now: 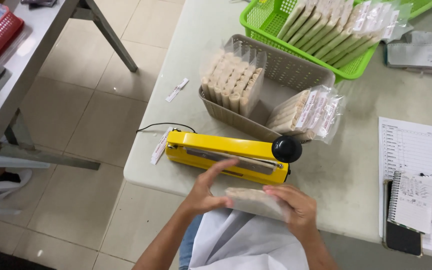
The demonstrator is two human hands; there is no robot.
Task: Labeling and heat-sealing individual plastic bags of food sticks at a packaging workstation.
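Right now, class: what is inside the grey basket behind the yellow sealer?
The grey basket holds one clear bag of rolled wafers standing upright and another labelled bag leaning over its front rim. The basket floor beneath them is covered.

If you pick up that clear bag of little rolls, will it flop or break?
The clear bag of rolls probably bends little: the rolls lie packed side by side, and the left hand and right hand hold it by its two ends. The thin shiny film looks slippery. The pale rolls seem brittle, so squeezing might crack them. It likely feels light.
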